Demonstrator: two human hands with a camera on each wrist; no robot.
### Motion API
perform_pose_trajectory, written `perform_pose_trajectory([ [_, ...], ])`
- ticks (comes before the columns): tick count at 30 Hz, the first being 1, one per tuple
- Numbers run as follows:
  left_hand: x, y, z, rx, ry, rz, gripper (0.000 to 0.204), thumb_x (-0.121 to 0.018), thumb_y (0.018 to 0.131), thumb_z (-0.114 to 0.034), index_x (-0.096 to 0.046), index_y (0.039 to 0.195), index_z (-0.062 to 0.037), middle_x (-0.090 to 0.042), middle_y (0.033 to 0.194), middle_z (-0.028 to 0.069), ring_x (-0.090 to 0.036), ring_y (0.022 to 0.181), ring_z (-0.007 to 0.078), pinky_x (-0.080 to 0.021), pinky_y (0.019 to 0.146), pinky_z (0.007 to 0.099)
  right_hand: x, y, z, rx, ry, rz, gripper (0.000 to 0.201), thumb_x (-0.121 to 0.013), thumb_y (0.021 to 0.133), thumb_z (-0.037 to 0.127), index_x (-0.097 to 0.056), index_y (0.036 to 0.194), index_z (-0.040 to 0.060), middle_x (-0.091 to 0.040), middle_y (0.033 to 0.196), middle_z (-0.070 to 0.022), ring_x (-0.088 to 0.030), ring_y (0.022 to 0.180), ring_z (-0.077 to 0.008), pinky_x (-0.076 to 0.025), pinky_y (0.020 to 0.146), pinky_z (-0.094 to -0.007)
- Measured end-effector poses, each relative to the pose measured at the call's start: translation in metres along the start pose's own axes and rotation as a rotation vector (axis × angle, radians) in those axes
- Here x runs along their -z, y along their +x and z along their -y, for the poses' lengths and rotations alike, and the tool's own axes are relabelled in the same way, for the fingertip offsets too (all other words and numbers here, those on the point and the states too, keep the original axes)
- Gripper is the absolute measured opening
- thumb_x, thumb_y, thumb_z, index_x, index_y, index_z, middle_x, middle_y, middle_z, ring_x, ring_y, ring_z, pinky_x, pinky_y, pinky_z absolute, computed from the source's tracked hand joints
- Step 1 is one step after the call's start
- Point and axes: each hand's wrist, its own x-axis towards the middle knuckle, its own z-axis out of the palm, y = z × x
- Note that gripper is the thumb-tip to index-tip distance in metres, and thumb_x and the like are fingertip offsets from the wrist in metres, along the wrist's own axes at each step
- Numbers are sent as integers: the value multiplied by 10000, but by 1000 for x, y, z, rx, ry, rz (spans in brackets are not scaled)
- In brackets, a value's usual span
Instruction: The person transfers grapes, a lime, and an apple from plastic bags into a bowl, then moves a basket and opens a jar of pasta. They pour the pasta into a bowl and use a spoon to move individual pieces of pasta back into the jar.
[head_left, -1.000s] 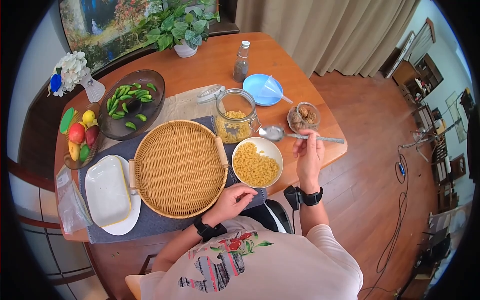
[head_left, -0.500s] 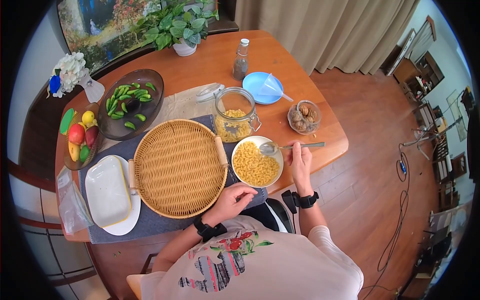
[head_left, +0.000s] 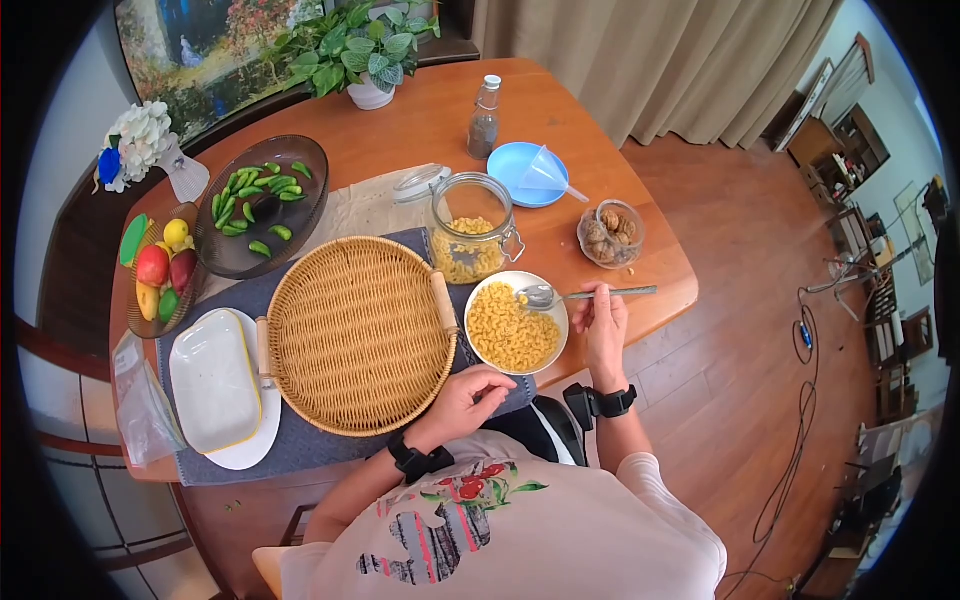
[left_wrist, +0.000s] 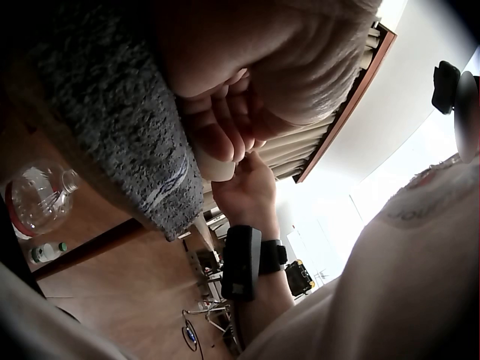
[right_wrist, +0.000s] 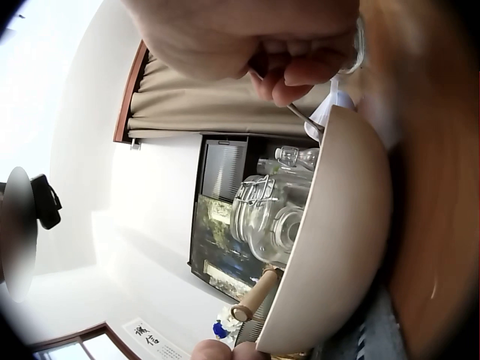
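Observation:
My right hand [head_left: 604,328] pinches the handle of a metal spoon [head_left: 625,291]. The spoon's head dips into the macaroni [head_left: 510,335] that fills a white bowl [head_left: 562,345] near the table's front edge. In the right wrist view the bowl [right_wrist: 337,247] stands large, hiding most of its contents. My left hand [head_left: 470,398] rests on the cloth beside the bowl, fingers loosely bent, fingertips close to its rim. A glass clip-top jar [head_left: 468,228], partly filled with macaroni, stands behind the bowl with its lid [head_left: 420,184] swung back.
Left of the bowl a round wicker tray [head_left: 362,335] lies on a blue-grey cloth [head_left: 300,455]. A bowl of walnuts [head_left: 610,237], a blue plate [head_left: 525,160] with a funnel [head_left: 547,172], and a stoppered bottle [head_left: 483,120] stand behind. Green peppers [head_left: 250,200] lie in a dark dish farther left.
My right hand has brought the spoon down and left from above the table into the macaroni, then shifted it slightly. My left hand has stayed in place.

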Motion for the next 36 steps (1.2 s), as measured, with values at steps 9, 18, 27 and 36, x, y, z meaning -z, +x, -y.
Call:
perform_pose_trajectory([
  [9,0,0,0,-18,0,-7,131,-520,849,-7,-590,959,7,-563,878,62,-555,702,82,-459,599,194,-7,5,28,37,199,-13,313,-394,946,304,-559,914,40,-502,628,3,-474,512,-57,-355,443,-174],
  [18,-1,0,1,-2,-22,-8,126,-520,853,-11,-588,958,5,-553,868,52,-547,702,80,-451,598,191,-58,6,68,276,120,165,288,-398,946,236,-528,1093,25,-587,850,-39,-483,554,-43,-362,457,-165],
  [27,-2,-1,1,12,-48,-16,124,-539,842,-19,-594,952,-2,-568,866,53,-541,695,89,-442,596,201,-46,-2,60,317,114,153,283,-404,944,208,-526,1110,15,-577,916,-55,-506,582,-65,-381,473,-179],
  [36,-1,1,-1,-33,-6,-12,117,-524,851,-9,-590,947,9,-562,860,56,-551,688,76,-453,580,189,-3,-3,29,117,-2,-3,307,-395,949,276,-569,942,23,-496,639,3,-471,538,-59,-363,466,-183],
])
